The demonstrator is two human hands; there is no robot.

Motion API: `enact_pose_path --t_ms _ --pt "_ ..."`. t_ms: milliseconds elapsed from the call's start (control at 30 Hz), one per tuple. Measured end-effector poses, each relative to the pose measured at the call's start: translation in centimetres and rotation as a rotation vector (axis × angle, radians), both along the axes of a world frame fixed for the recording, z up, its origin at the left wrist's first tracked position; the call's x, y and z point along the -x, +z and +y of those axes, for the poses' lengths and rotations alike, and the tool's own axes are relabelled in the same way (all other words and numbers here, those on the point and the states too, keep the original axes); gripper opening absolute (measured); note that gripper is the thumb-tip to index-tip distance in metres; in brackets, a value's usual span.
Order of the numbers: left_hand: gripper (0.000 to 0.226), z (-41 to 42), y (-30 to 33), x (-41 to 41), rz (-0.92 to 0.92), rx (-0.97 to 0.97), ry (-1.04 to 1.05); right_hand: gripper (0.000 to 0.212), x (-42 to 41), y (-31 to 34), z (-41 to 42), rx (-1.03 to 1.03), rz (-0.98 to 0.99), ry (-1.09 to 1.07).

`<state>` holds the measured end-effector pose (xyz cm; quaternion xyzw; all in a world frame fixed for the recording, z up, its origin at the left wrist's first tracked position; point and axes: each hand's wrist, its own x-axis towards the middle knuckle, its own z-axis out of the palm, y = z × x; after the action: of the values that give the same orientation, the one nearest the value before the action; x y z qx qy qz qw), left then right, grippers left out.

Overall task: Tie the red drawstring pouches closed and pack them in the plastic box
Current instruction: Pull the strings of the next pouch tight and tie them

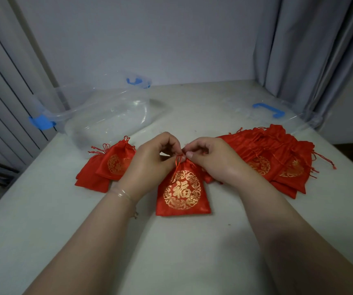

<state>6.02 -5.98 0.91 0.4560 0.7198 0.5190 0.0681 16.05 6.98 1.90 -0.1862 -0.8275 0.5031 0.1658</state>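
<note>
A red pouch with a gold emblem (182,192) lies flat on the table in front of me, its neck gathered. My left hand (150,165) and my right hand (211,159) meet above the neck, and each pinches the red drawstring (178,161). Two tied pouches (107,167) lie stacked to the left, cords in loops. A heap of several pouches (277,158) lies to the right with loose cords. The clear plastic box (107,118) with blue clips stands open at the back left, and nothing shows inside it.
The clear lid with a blue handle (269,110) lies at the back right. Grey curtains (311,50) hang on the right, and a wall panel stands on the left. The white table (171,252) ends at its left edge beside the box.
</note>
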Motion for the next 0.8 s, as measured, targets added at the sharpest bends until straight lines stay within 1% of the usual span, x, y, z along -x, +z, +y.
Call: enact_pose_path --t_ms 100,167,300,400,467,600,667,767,800 --pt "0.017 0.0 0.0 -0.5 0.090 0.011 0.023 0.010 -0.2 0.3 -0.2 0.068 -0.029 -0.012" --pt "0.020 0.0 -0.1 -0.4 0.201 0.020 0.054 0.010 -0.4 0.6 -0.1 0.109 -0.044 -0.022" --pt "0.022 0.2 -0.4 0.1 0.367 -0.016 0.156 0.010 -0.3 0.5 -0.3 0.195 -0.008 -0.007" --pt "0.025 0.2 -0.7 0.4 0.485 -0.056 0.222 0.010 -0.2 0.6 -0.7 0.180 0.023 0.009" --pt "0.021 0.2 -0.8 0.5 0.552 -0.063 0.255 0.013 -0.2 0.8 -0.6 0.167 0.026 0.000" --pt "0.011 0.3 -0.9 0.5 0.598 -0.092 0.253 0.021 -0.2 0.7 -0.3 0.188 0.027 -0.013" --pt "0.010 0.5 -0.9 0.3 0.604 -0.104 0.235 0.021 -0.1 0.3 -0.2 0.288 0.036 -0.010" --pt "0.010 0.6 -0.9 0.1 0.612 -0.136 0.220 0.011 0.3 -0.3 0.0 0.524 0.047 0.041" --pt "0.010 0.6 -0.9 0.1 0.619 -0.149 0.213 0.011 0.3 -0.3 0.1 0.604 0.042 0.062"
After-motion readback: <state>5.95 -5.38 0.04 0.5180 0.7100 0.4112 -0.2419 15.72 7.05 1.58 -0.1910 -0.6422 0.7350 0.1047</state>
